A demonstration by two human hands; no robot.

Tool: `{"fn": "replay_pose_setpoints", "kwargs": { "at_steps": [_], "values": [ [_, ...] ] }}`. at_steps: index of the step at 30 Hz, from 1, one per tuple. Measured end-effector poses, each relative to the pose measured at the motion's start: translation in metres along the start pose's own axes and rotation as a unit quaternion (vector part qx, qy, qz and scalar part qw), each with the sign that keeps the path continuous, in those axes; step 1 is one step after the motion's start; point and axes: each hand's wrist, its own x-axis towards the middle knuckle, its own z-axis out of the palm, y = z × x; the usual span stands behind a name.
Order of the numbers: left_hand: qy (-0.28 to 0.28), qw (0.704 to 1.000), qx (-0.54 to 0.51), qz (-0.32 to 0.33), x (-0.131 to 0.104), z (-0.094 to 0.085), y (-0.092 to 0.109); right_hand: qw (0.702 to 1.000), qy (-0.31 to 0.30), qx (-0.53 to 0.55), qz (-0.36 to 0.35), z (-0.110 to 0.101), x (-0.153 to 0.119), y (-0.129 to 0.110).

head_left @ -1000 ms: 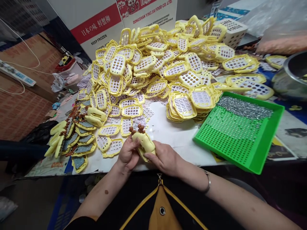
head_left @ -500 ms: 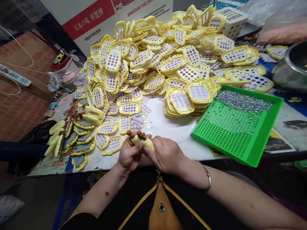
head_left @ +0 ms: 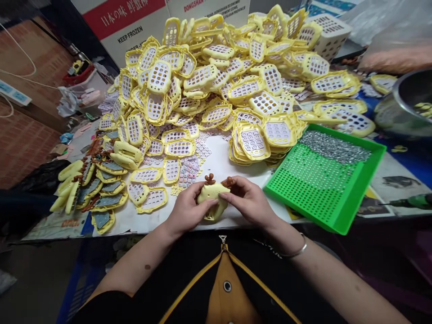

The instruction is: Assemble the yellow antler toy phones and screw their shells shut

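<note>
Close to the table's front edge, my left hand (head_left: 187, 208) and my right hand (head_left: 252, 201) hold a pale yellow plastic toy casing (head_left: 213, 194) between them. Brown antler-like pieces (head_left: 209, 179) stick up from its top end. My left fingers and thumb grip its left side. On the right side, my right thumb presses the face and the fingers are at the right antler, partly hiding it. Left of my hands lie yellow casing halves with perforated fronts (head_left: 152, 200). Farther left sit several halves with grey inserts (head_left: 110, 201) and brown pieces.
A large heap of yellow perforated casings (head_left: 202, 81) covers the back of the table. To the right stands a green tray (head_left: 310, 193) with small silvery metal pieces (head_left: 337, 145). A green tool with a thin shaft (head_left: 415, 200) and a metal bowl (head_left: 401, 105) are at far right.
The casing has been turned from lying sideways to upright, antlers up, with its face showing. My right hand has shifted right, its fingers now at the right antler.
</note>
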Motion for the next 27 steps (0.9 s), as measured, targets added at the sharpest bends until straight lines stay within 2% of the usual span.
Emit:
{"fn": "replay_pose_setpoints", "kwargs": {
  "at_steps": [5,7,9,13,16,18,21,27],
  "values": [
    [-0.018,0.98,0.144,0.136,-0.006,0.011,0.015,0.997,-0.016,-0.069,-0.007,-0.008,-0.011,-0.013],
    [-0.007,0.966,0.186,0.178,-0.006,0.014,0.02,0.995,0.01,-0.095,-0.04,-0.007,-0.015,-0.015],
    [-0.014,0.963,0.188,0.19,-0.003,0.016,0.022,0.994,0.045,-0.08,-0.062,-0.006,-0.019,-0.012],
    [-0.053,0.969,0.169,0.171,0.003,0.013,0.021,0.997,0.058,-0.023,-0.039,-0.011,-0.025,-0.003],
    [-0.069,0.95,0.229,0.2,0.002,0.012,0.019,0.985,0.071,-0.11,-0.113,-0.02,-0.026,-0.004],
    [-0.069,0.933,0.27,0.228,0.0,0.015,0.017,0.962,0.044,-0.205,-0.174,-0.024,-0.026,-0.008],
    [-0.058,0.918,0.301,0.252,-0.002,0.024,0.014,0.932,-0.005,-0.289,-0.218,-0.025,-0.027,-0.011],
    [-0.021,0.877,0.382,0.291,0.003,0.036,0.008,0.902,0.08,-0.313,-0.287,-0.014,-0.028,0.008]
  ]
}}
